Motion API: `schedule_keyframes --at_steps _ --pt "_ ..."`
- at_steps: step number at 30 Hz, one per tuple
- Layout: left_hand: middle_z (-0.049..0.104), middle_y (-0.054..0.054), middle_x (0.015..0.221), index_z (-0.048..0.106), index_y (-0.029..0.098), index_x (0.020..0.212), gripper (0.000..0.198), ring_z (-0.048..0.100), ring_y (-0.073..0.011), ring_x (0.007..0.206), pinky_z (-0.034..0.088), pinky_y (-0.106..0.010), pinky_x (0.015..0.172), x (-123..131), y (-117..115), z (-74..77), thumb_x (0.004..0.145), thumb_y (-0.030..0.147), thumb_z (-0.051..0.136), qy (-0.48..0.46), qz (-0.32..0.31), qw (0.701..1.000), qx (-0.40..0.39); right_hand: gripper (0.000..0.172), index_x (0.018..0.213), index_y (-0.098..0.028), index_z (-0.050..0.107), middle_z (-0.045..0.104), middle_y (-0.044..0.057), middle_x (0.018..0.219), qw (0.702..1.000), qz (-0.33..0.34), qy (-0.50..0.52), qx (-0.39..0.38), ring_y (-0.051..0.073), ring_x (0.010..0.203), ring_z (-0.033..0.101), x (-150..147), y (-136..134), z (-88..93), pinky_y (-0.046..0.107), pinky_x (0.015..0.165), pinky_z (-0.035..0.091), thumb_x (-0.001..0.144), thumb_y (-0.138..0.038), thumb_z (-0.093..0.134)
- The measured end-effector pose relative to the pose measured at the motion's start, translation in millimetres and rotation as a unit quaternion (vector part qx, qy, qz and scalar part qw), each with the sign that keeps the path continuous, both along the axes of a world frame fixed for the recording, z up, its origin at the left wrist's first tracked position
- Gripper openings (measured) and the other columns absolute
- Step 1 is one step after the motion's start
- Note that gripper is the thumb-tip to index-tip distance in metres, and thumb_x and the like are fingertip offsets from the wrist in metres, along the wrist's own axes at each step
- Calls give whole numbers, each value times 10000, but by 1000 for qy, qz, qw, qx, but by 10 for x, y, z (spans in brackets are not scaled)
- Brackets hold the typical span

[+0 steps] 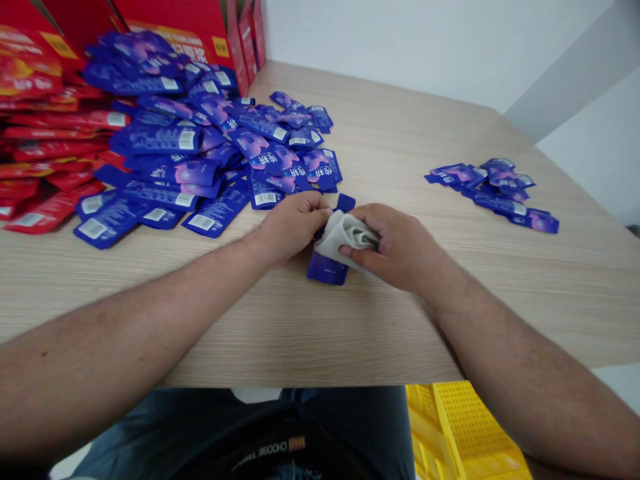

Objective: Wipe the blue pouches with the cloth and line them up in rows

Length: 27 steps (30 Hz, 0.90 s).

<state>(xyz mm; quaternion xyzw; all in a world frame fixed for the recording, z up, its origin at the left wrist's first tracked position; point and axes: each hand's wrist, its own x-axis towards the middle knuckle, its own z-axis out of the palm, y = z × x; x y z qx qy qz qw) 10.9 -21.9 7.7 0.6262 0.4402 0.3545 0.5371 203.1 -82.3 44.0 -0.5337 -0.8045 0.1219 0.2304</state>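
A blue sachet (pixel 327 269) lies on the wooden table (pixel 320 333) in front of me, partly hidden under my hands. My left hand (pixel 290 227) is closed, pinching the sachet's upper edge. My right hand (pixel 395 247) is closed round a folded white cloth (pixel 343 233), pressing it onto the sachet. A large heap of blue sachets (pixel 200 147) spreads just beyond my left hand.
A small group of blue sachets (pixel 495 190) lies at the right of the table. Red packets (pixel 45 147) and red cartons (pixel 200 27) fill the far left. A yellow crate (pixel 465 427) stands below the table's front edge, on the right.
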Motion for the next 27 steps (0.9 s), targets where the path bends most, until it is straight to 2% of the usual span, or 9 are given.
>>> schedule_keyframes --at_steps 2,5,10,14,19,23,27 --pt "563 18 663 556 209 741 139 493 -119 585 420 -250 518 0 0 -3 857 232 627 1 1 1000 -3 286 1128 -247 703 767 69 1073 1000 -3 -1 -5 275 950 682 -3 0 1 384 836 502 866 -358 684" --pt "539 26 646 534 217 755 146 507 -125 566 423 -256 513 3 -6 -1 879 236 608 -21 5 999 -37 268 1116 -229 699 766 77 1062 998 -64 11 19 276 957 682 5 1 6 382 833 499 872 -332 659" --pt "548 28 644 549 201 719 159 473 -105 570 387 -230 517 10 -23 5 834 207 659 -27 12 999 -16 302 1137 -230 710 769 71 1064 1000 11 6 14 268 943 683 -11 -12 -16 377 825 501 869 -365 678" --pt "540 37 639 539 212 754 131 506 -114 545 403 -232 507 21 -39 17 853 206 624 -61 22 996 -62 281 1107 -207 700 763 77 999 997 -63 23 39 268 894 673 -4 1 -37 377 781 493 862 -335 653" --pt "552 27 655 558 196 704 164 496 -103 579 386 -217 519 26 -36 9 834 184 656 -57 28 998 -24 309 1121 -217 705 762 74 1018 1000 0 9 24 260 882 667 -9 3 -36 372 773 486 856 -372 674" --pt "541 40 644 547 213 741 141 490 -104 535 375 -219 495 22 -41 6 850 192 633 -83 31 994 -68 282 1095 -201 699 759 85 993 996 -78 17 38 267 879 669 -11 4 -32 374 758 482 856 -345 652" --pt "557 30 648 572 198 708 161 485 -97 545 374 -214 496 15 -41 -3 825 197 683 -77 24 996 -40 300 1103 -213 709 764 70 1002 1000 3 17 15 260 881 676 -34 -9 -36 371 774 489 848 -366 678"
